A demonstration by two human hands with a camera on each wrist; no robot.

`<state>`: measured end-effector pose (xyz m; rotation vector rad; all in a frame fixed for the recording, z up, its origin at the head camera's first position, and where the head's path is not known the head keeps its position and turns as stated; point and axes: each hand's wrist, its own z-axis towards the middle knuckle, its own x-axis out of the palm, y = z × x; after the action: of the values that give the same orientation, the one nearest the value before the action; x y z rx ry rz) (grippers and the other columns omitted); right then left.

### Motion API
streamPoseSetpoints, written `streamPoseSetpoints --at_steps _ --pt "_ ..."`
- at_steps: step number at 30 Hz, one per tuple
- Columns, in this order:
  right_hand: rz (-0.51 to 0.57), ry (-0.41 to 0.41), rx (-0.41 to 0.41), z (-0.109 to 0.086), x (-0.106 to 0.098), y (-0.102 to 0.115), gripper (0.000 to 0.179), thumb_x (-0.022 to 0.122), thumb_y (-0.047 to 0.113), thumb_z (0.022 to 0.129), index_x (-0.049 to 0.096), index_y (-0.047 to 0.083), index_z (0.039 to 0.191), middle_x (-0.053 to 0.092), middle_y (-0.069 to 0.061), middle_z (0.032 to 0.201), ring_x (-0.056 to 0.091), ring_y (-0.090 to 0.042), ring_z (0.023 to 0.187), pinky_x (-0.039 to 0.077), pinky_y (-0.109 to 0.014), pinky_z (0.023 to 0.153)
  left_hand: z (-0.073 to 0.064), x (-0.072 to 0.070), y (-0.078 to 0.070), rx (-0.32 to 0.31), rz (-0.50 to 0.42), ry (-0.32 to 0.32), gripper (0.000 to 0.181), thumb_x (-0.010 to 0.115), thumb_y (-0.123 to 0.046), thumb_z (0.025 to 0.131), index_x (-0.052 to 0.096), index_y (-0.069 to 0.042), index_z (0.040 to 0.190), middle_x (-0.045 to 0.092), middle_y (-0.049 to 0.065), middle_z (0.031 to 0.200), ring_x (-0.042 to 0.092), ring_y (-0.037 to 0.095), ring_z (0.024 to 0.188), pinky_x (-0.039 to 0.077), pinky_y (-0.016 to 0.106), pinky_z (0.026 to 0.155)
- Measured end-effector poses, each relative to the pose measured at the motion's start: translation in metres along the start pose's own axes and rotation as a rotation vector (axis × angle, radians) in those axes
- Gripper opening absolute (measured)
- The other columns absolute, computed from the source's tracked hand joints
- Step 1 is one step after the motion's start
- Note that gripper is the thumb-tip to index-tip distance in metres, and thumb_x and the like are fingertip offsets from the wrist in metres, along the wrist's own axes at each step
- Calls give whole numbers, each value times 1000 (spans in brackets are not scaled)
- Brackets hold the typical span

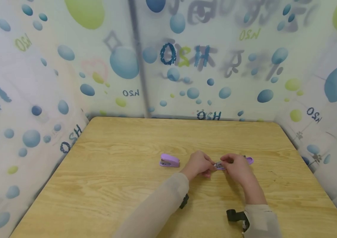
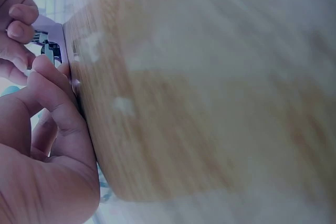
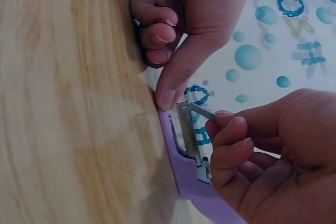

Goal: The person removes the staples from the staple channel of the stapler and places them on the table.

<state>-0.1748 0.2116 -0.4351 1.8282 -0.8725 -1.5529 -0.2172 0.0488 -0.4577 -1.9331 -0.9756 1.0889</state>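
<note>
A purple stapler [image 1: 220, 167] lies opened out flat on the table, its metal magazine [image 3: 185, 127] exposed. My left hand [image 1: 199, 164] pinches its front end between thumb and finger. My right hand [image 1: 237, 167] is above the magazine. Between thumb and forefinger it pinches a thin grey strip of staples [image 3: 203, 112], slanted, with one end at the front of the magazine. The right hand hides the middle of the stapler in the head view; its purple far end [image 1: 250, 160] shows beyond that hand.
A second purple stapler [image 1: 169, 161], closed, stands on the wooden table [image 1: 112, 185] to the left of my hands. Patterned curtains [image 1: 231, 76] hang behind the table and along its sides. Black straps with wrist cameras [image 1: 235, 216] sit at my sleeves.
</note>
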Motion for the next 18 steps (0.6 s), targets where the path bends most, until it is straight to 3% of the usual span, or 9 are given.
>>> streamPoseSetpoints --at_steps 11,18 --pt "-80 -77 -51 -9 -24 19 25 57 12 103 65 0 123 67 -18 114 64 -23 80 51 -29 59 4 1 0 5 -7 5 9 86 -6 80 80 -12 82 71 7 64 62 13 46 56 25 47" --pt "-26 -90 -30 -15 -47 24 29 54 15 106 60 1 131 61 -18 116 62 -26 79 50 -28 55 6 1 1 6 -3 5 10 86 -6 80 79 -12 80 71 10 65 61 14 44 57 26 48"
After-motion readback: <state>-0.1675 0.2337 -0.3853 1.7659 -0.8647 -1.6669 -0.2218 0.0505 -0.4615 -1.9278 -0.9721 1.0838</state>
